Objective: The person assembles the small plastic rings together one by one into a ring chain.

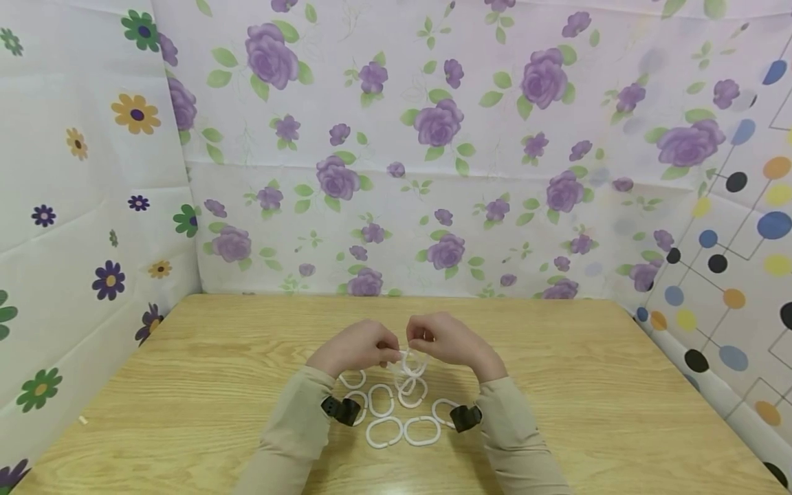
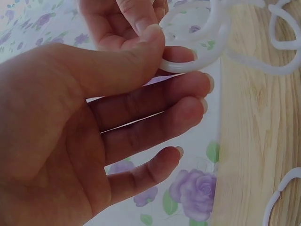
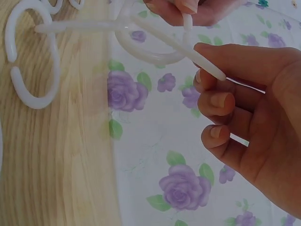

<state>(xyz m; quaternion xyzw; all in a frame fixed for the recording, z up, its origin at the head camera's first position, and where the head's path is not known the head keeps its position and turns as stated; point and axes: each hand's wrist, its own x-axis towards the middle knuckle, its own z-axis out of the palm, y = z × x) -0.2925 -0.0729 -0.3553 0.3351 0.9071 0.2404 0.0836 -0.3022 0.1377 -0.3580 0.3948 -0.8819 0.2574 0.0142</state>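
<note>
Both hands meet over the middle of the table, holding white plastic oval rings, each with a small gap. My left hand [image 1: 361,347] pinches one ring [image 2: 181,67] between thumb and index finger; the other fingers extend below it, slightly bent. My right hand [image 1: 450,342] pinches a second ring [image 3: 176,41], seen edge-on in the right wrist view, with its fingers bent behind it. The two held rings cross each other between the fingertips. A further ring [image 3: 77,26] hangs from them toward the table. Blur softens the rings in the head view.
Several loose rings lie on the wooden table [image 1: 185,385] under and between the wrists, among them one oval ring [image 1: 369,435] and another beside it [image 1: 423,443]. Floral cloth [image 1: 396,227] stands behind the table. A small pale scrap [image 1: 83,420] lies at the far left.
</note>
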